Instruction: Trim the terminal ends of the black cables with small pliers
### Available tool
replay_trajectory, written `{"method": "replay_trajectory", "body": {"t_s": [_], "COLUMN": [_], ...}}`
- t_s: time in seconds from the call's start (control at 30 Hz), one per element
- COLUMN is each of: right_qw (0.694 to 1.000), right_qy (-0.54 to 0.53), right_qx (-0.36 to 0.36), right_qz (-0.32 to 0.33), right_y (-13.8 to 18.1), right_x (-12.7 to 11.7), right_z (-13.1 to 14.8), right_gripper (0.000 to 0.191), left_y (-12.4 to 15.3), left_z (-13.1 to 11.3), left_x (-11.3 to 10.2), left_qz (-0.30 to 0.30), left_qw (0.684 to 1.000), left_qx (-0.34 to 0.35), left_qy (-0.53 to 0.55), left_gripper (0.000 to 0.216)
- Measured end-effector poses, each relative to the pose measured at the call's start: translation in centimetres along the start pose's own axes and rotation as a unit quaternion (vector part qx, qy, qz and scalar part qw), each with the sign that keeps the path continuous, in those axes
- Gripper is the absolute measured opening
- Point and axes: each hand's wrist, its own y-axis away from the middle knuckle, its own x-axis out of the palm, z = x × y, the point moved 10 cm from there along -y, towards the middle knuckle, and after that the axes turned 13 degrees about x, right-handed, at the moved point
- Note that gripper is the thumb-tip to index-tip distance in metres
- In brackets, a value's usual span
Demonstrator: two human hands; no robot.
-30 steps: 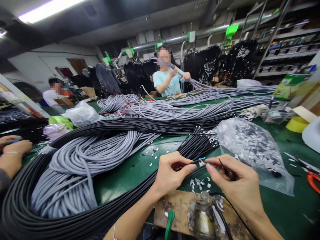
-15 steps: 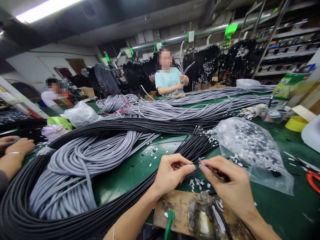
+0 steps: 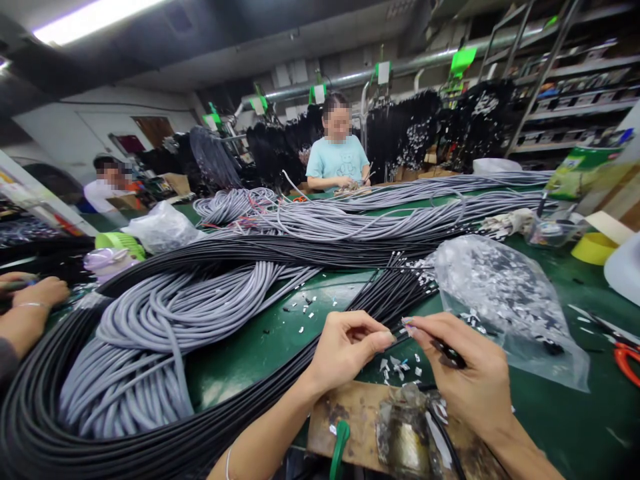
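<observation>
My left hand is closed in a pinch on the end of a black cable from the big black bundle. Right beside it, my right hand is closed round a thin dark tool, its fingertips meeting the cable's stripped tip with small coloured wires. Both hands hover over the green table, just above a worn wooden block. Small white bits lie scattered below the fingertips.
A grey cable coil lies left. A clear plastic bag of small parts sits right, red-handled scissors beyond it. More grey cables cross the table's far side. A seated person works opposite; another person's hands rest at left.
My two hands have drawn closer, fingertips now touching at the cable tip. The person opposite has lowered both hands from the raised grey cables to the table.
</observation>
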Motion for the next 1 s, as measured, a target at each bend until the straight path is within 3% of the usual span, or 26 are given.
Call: {"method": "replay_trajectory", "body": {"t_s": [0.27, 0.53, 0.67, 0.77, 0.87, 1.0], "right_qw": [0.996, 0.979, 0.975, 0.984, 0.999, 0.995], "right_qy": [0.062, 0.134, 0.147, 0.114, 0.037, -0.035], "right_qx": [-0.07, -0.152, -0.161, -0.129, -0.029, 0.094], "right_qz": [0.0, -0.024, -0.037, -0.034, -0.005, 0.019], "right_y": [0.8, 1.6, 1.8, 1.4, 0.3, -0.4], "right_x": [-0.1, -0.1, 0.0, -0.1, 0.0, 0.3], "right_z": [0.6, 1.2, 1.1, 1.0, 0.0, -1.9], "right_gripper": [0.038, 0.038, 0.036, 0.031, 0.019, 0.011], "left_y": [-0.1, -0.2, -0.2, -0.2, -0.2, -0.1], "left_z": [-0.5, -1.5, -1.6, -1.7, -1.9, -1.7], "left_x": [-0.3, -0.5, -0.6, -0.5, -0.4, -0.5], "left_qz": [-0.006, -0.005, -0.01, -0.008, -0.002, -0.007], "left_qw": [0.998, 0.994, 0.991, 0.99, 0.99, 0.993], "left_qx": [0.034, 0.061, 0.064, 0.07, 0.08, 0.083], "left_qy": [-0.046, -0.094, -0.119, -0.121, -0.112, -0.088], "left_gripper": [0.021, 0.02, 0.02, 0.019, 0.019, 0.017]}}
